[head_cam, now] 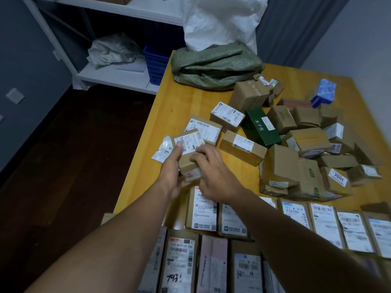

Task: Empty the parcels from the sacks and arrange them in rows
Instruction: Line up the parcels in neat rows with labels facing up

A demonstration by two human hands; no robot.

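Parcels in brown cardboard with white labels [202,210] lay in rows at the near edge of the yellow wooden table [169,111], and one small brown cardboard box [188,151] was held above its left side. The left hand [172,166] cupped it from the left and below; the right hand [213,168] curled fingers over its right side. Rightward lay a dark green carton [261,129], a loose pile of brown boxes [306,149], and behind, a crumpled green woven sack [213,68].

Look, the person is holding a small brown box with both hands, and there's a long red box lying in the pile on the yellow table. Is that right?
Almost. The long box in the pile is dark green, not red, as the head view shows. The rest holds: the left hand and right hand both grip a small brown box over the yellow table.
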